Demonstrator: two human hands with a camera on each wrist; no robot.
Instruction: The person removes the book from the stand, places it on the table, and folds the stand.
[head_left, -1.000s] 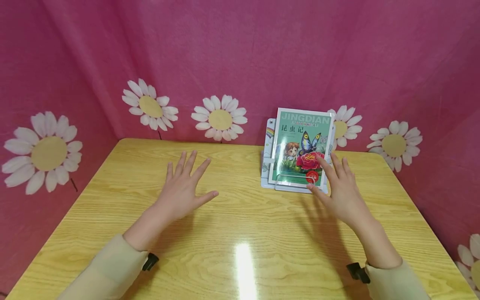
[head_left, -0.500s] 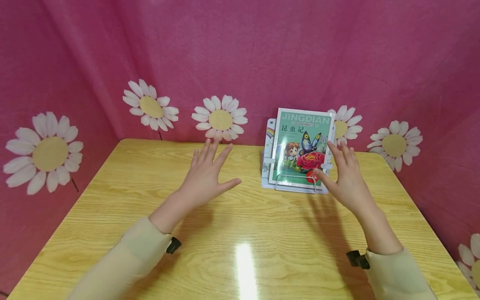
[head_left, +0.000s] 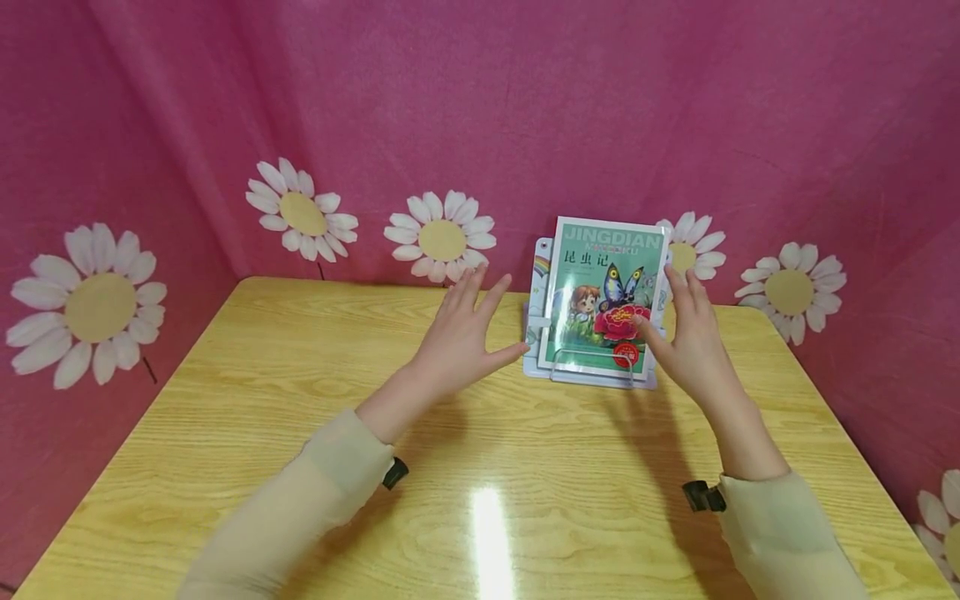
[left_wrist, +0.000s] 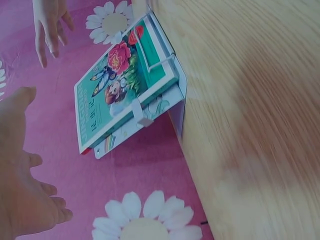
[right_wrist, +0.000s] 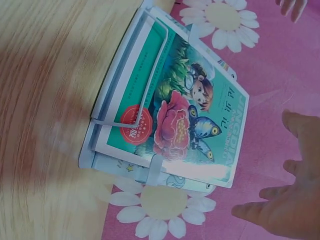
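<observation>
A green picture-covered book [head_left: 600, 292] leans on a white book stand [head_left: 537, 333] at the back right of the table. A wire bar [right_wrist: 150, 85] crosses the book's lower front, and side clips [left_wrist: 142, 113] sit at its edges. My left hand [head_left: 457, 337], fingers spread, hovers left of the stand with its thumb pointing toward the stand's left edge. My right hand [head_left: 693, 342] is raised at the book's right side, fingers extended, its thumb overlapping the cover's edge in the head view. Both wrist views show a gap between the near hand and the book.
The wooden table [head_left: 285, 400] reaches back to a pink curtain [head_left: 465, 100] printed with large white daisies [head_left: 441, 239]. A bright light reflection lies on the tabletop near the front. Black straps show at both cuffs.
My left hand has moved right and forward across the table, toward the book stand. The right hand has shifted only slightly beside the book. The book and stand have stayed put.
</observation>
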